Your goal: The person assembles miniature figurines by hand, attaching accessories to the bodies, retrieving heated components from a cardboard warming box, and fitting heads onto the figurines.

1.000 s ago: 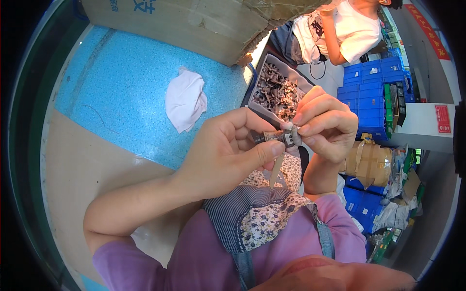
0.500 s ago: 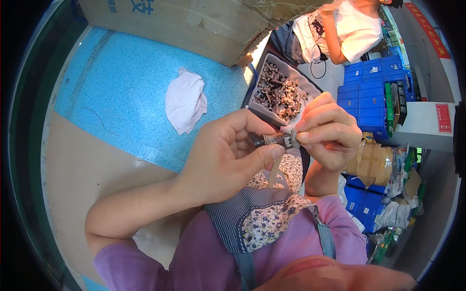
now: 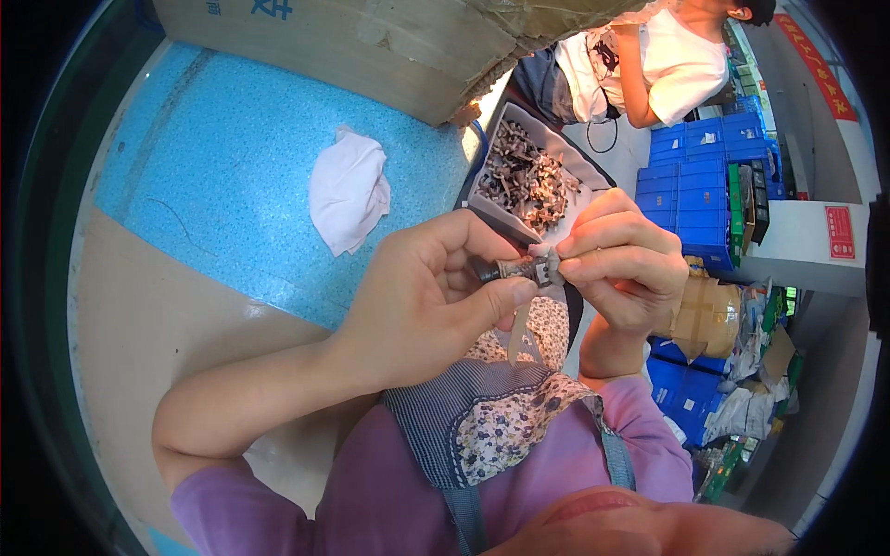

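Between my two hands is a small cylindrical part [image 3: 515, 269], dark at one end and brownish along its middle, with a pale grey end that has dark square marks. My left hand [image 3: 413, 310] grips its darker end between thumb and fingers. At the pale end, the thumb and fingertips of my right hand [image 3: 632, 258] pinch a small greyish piece, whose kind is too covered to tell. A thin tan strip [image 3: 519, 335] hangs below the part. Just beyond my hands, a grey bin [image 3: 573, 148] holds a heap of small parts [image 3: 527, 176].
A crumpled white cloth [image 3: 348, 195] lies on the blue speckled surface [image 3: 250, 139] at the left. A torn cardboard box [image 3: 371, 46] stands at the far side. Blue crates [image 3: 681, 204] and a taped carton [image 3: 706, 315] are stacked rightward. Another person [image 3: 681, 65] sits beyond the bin.
Both hands keep their hold on the part. The whole view has shifted slightly, with most of the surroundings now a little further left; the hands barely move relative to each other.
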